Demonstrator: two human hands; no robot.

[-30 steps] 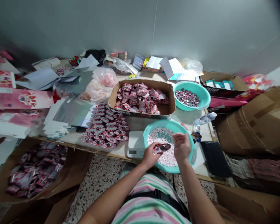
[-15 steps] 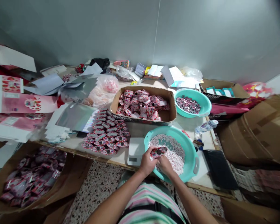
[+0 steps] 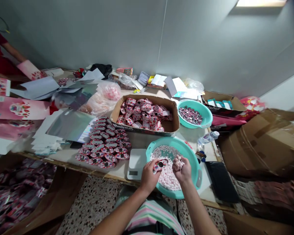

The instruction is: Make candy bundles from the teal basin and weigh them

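Observation:
My left hand point(image 3: 149, 176) grips a small red strawberry-print pouch point(image 3: 159, 164) with a dark round opening, held over the near teal basin point(image 3: 193, 160). My right hand point(image 3: 182, 169) is cupped just right of the pouch, closed on a handful of pink and white candies point(image 3: 178, 162). The basin holds a heap of the same small candies point(image 3: 166, 176). A white digital scale point(image 3: 135, 160) lies on the table directly left of the basin.
Rows of filled pouches point(image 3: 105, 143) lie left of the scale. A cardboard box of pouches point(image 3: 144, 114) and a smaller teal basin of dark caps point(image 3: 193, 115) stand behind. A water bottle point(image 3: 207, 137), papers, cartons and a floor box of pouches point(image 3: 17, 195) surround the table. Another person's arm point(image 3: 12, 52) is far left.
My right hand dipped into the candies and has come up closed on a handful beside the pouch. The view has shifted a little; the left hand still holds the pouch.

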